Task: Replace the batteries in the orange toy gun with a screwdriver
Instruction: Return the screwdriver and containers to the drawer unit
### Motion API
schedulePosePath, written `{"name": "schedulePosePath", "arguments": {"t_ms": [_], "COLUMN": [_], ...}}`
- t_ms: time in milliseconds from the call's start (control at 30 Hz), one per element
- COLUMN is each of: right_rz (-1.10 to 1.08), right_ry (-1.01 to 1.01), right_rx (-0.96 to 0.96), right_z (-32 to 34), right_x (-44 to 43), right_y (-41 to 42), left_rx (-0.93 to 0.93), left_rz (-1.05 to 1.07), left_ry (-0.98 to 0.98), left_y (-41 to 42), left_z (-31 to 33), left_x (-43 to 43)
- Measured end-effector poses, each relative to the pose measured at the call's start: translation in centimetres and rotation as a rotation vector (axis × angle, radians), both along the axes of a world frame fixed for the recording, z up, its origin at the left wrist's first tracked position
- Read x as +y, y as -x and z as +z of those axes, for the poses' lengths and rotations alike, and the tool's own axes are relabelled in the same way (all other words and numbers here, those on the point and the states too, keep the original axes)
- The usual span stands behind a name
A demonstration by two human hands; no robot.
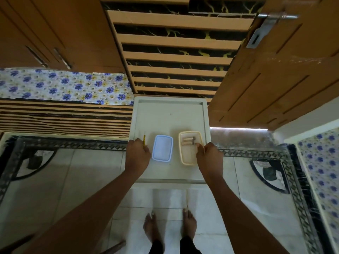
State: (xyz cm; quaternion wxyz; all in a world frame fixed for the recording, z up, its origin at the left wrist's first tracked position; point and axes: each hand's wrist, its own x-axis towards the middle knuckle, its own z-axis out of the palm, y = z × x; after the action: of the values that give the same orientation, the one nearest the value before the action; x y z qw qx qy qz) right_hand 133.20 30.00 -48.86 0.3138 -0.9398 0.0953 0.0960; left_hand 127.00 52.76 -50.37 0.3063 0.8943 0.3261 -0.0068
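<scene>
A small white table [170,114] stands in front of me. On it lies a thin yellow screwdriver [144,138], its handle end under my left hand [138,153], whose fingers are curled around it. A blue-rimmed lid [162,150] lies flat in the middle. To its right sits an open cream plastic box [189,158] with batteries [189,141] at its far end. My right hand [211,154] rests at the box's right rim, fingers curled, a fingertip touching the batteries. No orange toy gun is in view.
A wooden door [275,79] with a metal handle stands open at the right of the table. A slatted panel is behind the table, and a bed with a flowered sheet [64,87] is at the left. My bare feet stand on the tiled floor.
</scene>
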Motion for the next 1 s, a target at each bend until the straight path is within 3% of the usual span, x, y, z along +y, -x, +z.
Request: {"name": "schedulePosePath", "arguments": {"t_ms": [167, 400, 600, 767, 900, 1000], "right_rz": [-0.016, -0.077, -0.113, 0.062, 0.312, 0.514], "right_ry": [-0.018, -0.081, -0.116, -0.111, -0.103, -0.060], "right_rx": [-0.014, -0.106, -0.208, -0.162, -0.005, 0.109], "right_z": [-0.2, -0.2, -1.3, -4.7, -9.3, -12.2], "right_x": [-0.3, -1.0, -1.6, -1.5, -1.3, -0.5], "right_y": [0.8, 6.3, 13.5, 18.0, 19.5, 19.3], "left_rx": [0.019, -0.050, -0.232, -0.208, -0.246, -0.331], "left_rz": [-0.071, -0.079, -0.318, -0.619, -0.599, -0.570], "left_ry": [-0.074, 0.016, -0.255, -0.309, -0.274, -0.364], "left_y": [0.4, 1.9, 8.3, 12.2, 13.6, 13.9], "left_z": [0.5, 0.7, -0.3, -3.3, -4.7, -5.8], "left_x": [0.2, 0.6, 2.0, 3.0, 2.4, 1.8]}}
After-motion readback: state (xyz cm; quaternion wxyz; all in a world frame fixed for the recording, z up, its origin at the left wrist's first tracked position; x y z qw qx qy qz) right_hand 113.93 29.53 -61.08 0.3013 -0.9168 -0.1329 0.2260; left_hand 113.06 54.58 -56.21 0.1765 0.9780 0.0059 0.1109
